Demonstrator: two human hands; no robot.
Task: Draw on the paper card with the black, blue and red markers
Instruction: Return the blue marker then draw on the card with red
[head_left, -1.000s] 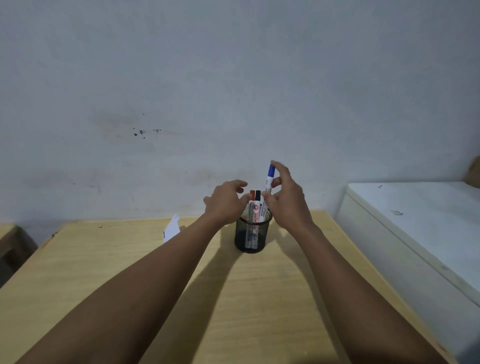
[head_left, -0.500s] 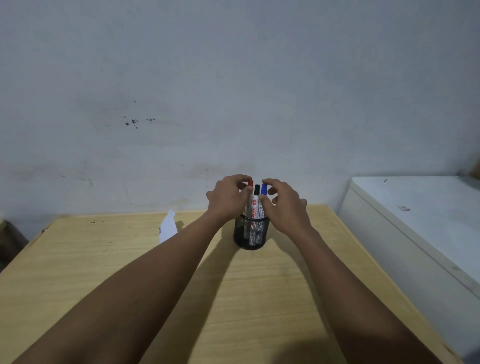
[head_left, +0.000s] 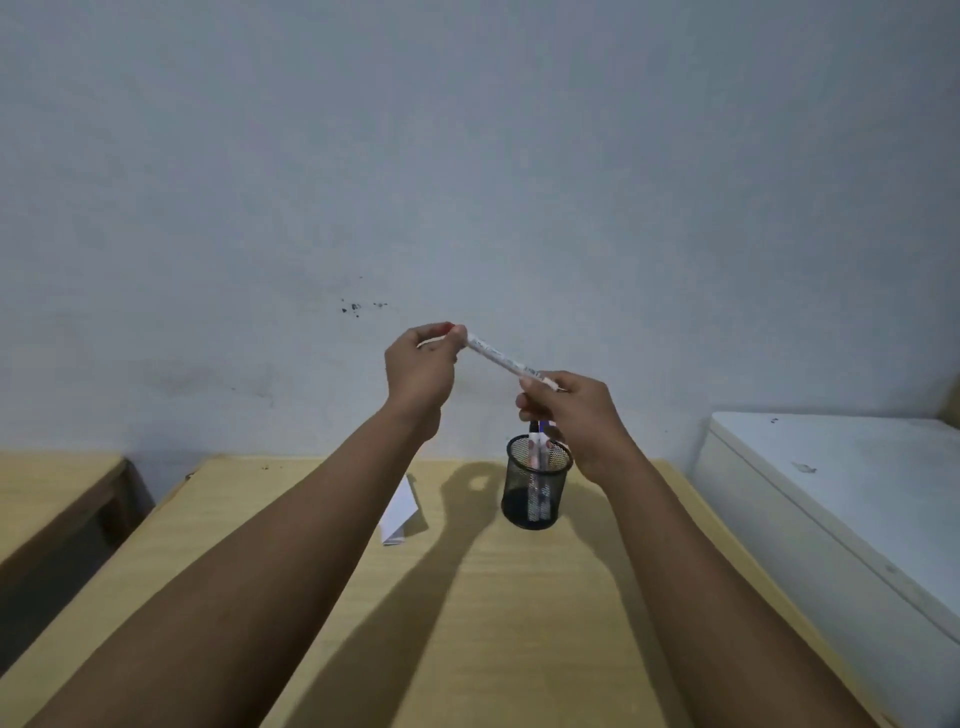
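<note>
My left hand (head_left: 420, 367) pinches the red marker (head_left: 503, 358) at its cap, my right hand (head_left: 574, 410) grips its light, stiff, slick barrel.

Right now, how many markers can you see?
3. The red marker is held between both hands; the black marker and blue marker stand in the mesh cup. Others may be hidden inside.

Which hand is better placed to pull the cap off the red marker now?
The left hand: its fingers already pinch the red cap end of the red marker, while the right hand holds the barrel's other end steady.
</note>
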